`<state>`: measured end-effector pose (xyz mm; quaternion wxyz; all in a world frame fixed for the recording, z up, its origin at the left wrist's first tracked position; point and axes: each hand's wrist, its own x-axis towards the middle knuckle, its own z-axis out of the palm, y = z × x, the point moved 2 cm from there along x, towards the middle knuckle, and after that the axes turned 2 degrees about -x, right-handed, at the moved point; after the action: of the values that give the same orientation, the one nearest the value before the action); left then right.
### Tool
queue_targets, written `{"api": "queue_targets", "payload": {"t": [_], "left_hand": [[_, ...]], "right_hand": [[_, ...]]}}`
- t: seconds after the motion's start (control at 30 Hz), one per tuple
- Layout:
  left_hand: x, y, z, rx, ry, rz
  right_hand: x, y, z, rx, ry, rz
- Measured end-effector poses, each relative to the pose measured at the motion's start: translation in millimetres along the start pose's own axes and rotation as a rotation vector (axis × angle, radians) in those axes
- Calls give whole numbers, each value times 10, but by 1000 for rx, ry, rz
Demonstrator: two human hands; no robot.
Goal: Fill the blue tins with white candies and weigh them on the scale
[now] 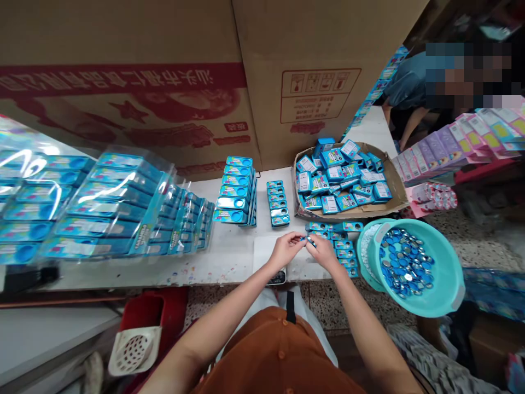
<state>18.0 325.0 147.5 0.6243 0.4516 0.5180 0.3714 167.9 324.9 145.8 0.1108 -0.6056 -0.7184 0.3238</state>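
Note:
My left hand (286, 250) and my right hand (322, 253) meet over the white table, fingertips closed in a pinch on a small blue piece (308, 239). Fingers partly cover it, so its exact shape cannot be made out. Just beyond and beside my right hand lie rows of small blue boxes with round holes (345, 254). To the right, a turquoise basin (449, 262) holds many blue and silver discs. Under my left wrist is a flat white device (262, 253) with a dark panel at its near edge.
An open carton (394, 205) full of blue packets stands behind my right hand. Stacked blue boxes (233, 191) and a short row (278, 203) stand left of it. Plastic-wrapped blue packs (94, 219) line the left. Large cardboard boxes (180, 33) wall the back. Another person (410, 82) is far right.

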Motion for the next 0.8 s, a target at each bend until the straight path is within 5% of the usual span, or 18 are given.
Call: {"api": "queue_targets", "payload": {"t": [0.2,0.37,0.57,0.8], "left_hand": [[251,-251,-397,-253,-39,-251],[518,-476,-619,-305,-8,-324],[942,-620,-789,230,414,-121],[1359,-670,-723,560,308,-72]], "right_hand": [[323,-119,255,-25,-106,-49],[635,-37,473,130,-83,30],[816,192,714,230,-93,287],[644,279,756,-21,-175,436]]}}
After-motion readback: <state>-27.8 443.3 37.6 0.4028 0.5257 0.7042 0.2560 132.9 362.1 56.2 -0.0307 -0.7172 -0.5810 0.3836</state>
